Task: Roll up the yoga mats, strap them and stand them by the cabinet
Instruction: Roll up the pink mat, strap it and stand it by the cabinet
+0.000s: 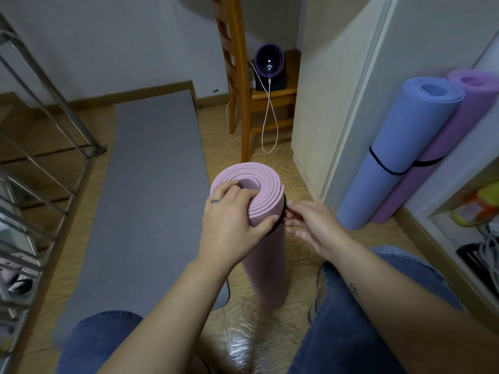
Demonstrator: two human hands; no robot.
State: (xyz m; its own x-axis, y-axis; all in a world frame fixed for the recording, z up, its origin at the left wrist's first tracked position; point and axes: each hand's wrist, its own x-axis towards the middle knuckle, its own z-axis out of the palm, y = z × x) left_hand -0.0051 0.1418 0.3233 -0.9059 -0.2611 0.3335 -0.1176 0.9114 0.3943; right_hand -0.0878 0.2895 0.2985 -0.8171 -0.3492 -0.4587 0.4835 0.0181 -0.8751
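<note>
A rolled pink yoga mat (pixel 267 260) stands upright on the wooden floor between my knees. My left hand (pixel 232 220) grips its top end, fingers curled over the rim and thumb on the near side. A black strap (pixel 280 220) circles the roll just below the top. My right hand (pixel 310 225) pinches that strap at the roll's right side. A grey mat (pixel 145 190) lies flat and unrolled on the floor to the left. A blue rolled mat (pixel 399 152) and a purple rolled mat (pixel 442 147), each with a black strap, lean against the white cabinet (pixel 340 103) at the right.
A wooden chair (pixel 243 85) stands behind the pink roll, with a purple device (pixel 268 63) and a white cable on its seat. A metal rack (pixel 40 163) fills the left side. Open shelves (pixel 475 211) with clutter sit at the far right. My knees in jeans frame the bottom.
</note>
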